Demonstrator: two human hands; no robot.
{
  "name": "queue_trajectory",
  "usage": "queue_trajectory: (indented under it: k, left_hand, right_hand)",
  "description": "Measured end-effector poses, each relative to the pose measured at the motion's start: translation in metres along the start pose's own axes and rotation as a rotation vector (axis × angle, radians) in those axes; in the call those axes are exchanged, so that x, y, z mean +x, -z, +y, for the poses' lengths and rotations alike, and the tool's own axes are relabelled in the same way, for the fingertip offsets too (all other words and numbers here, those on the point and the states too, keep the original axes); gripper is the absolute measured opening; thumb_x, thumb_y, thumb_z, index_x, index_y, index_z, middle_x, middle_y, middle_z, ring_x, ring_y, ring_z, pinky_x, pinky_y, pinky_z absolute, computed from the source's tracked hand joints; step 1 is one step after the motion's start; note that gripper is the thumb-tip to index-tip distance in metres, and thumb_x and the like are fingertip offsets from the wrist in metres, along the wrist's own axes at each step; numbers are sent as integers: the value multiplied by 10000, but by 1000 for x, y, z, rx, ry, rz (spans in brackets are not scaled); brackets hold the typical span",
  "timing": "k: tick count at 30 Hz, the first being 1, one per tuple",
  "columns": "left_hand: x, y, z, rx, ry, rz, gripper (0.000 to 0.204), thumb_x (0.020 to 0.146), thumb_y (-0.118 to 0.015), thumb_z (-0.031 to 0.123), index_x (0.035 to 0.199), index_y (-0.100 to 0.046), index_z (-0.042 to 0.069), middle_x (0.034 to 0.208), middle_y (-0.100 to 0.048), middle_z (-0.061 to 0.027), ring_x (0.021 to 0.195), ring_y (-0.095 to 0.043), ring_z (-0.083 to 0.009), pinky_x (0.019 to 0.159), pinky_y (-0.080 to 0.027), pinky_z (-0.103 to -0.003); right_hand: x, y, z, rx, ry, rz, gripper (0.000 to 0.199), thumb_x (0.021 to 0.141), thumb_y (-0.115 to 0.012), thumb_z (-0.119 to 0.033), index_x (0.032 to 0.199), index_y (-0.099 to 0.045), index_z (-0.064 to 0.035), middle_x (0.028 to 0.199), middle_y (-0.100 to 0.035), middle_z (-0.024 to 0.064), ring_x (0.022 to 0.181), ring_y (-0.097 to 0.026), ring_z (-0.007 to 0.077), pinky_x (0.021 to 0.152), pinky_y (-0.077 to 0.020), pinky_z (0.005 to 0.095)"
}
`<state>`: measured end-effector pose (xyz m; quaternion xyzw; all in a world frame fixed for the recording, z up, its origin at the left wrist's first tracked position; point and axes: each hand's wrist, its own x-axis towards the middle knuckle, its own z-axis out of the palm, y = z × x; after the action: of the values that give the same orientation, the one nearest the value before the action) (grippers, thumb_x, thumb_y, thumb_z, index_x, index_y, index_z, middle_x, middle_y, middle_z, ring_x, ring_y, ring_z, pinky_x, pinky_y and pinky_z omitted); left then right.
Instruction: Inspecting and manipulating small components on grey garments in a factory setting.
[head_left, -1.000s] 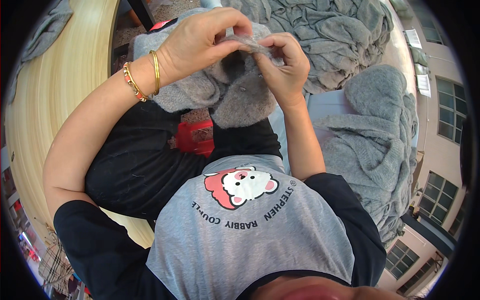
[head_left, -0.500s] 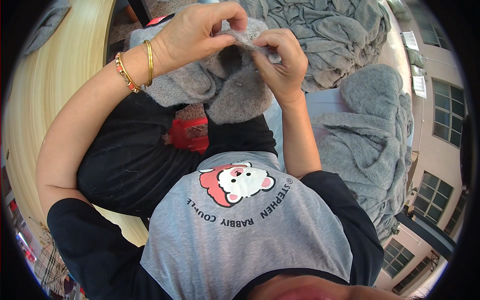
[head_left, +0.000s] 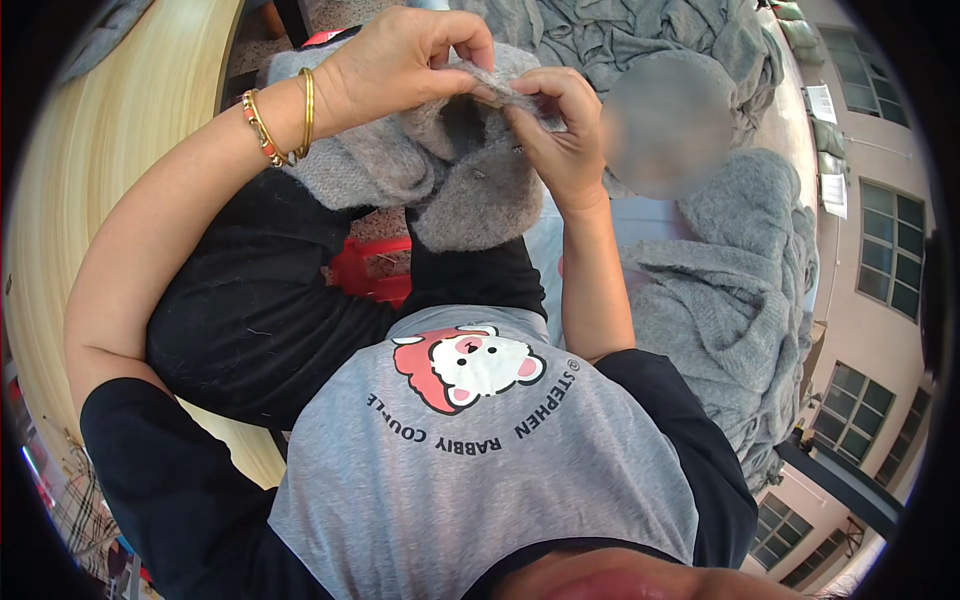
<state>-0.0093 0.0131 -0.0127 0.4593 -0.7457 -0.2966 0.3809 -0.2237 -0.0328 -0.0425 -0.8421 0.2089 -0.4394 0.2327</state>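
Above the lap, both hands pinch the grey knit point(head_left: 470, 190): left hand point(head_left: 405, 60) curled on its top edge, right hand point(head_left: 560, 135) fingers pressed together beside it.

Even daylight is filling the scene, brightest at the far right by the windows point(head_left: 885, 265), casting only soft shadows under the raised arms. The fisheye is bending straight edges toward a black rim (one far patch is appearing blurred), and focus is staying crisp centrally.
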Motion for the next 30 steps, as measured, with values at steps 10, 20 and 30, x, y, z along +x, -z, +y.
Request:
queue_trajectory:
  k: [10, 20, 30]
  left_hand:
    - [0, -1, -5, -396, 143, -85, 88, 869, -610, 24, 952, -618, -4, 707, -619, -23, 571, -556, -58, 517, -443, -213]
    - [1, -7, -16, -403, 240, -71, 77, 860, -658, 77, 893, -631, 13, 714, -597, 14, 635, -514, -36, 554, -414, -199]
    - [2, -17, -13, -416, 285, -65, 89, 874, -625, 109, 863, -600, 24, 713, -577, 19, 635, -500, -48, 555, -410, -213]
  right_hand:
    - [0, 0, 3, 44, -17, -9, 222, 724, -699, 67, 926, -664, -17, 881, -646, 44, 727, -557, 78, 605, -421, 188]
    - [-7, -11, 0, 692, -498, 33, 204, 796, -691, 54, 979, -602, 35, 913, -654, 60, 818, -624, 100, 729, -498, 199]
    - [-7, -7, 3, 709, -542, -35, 214, 794, -686, 65, 986, -592, 46, 924, -661, 93, 841, -640, 114, 749, -517, 210]
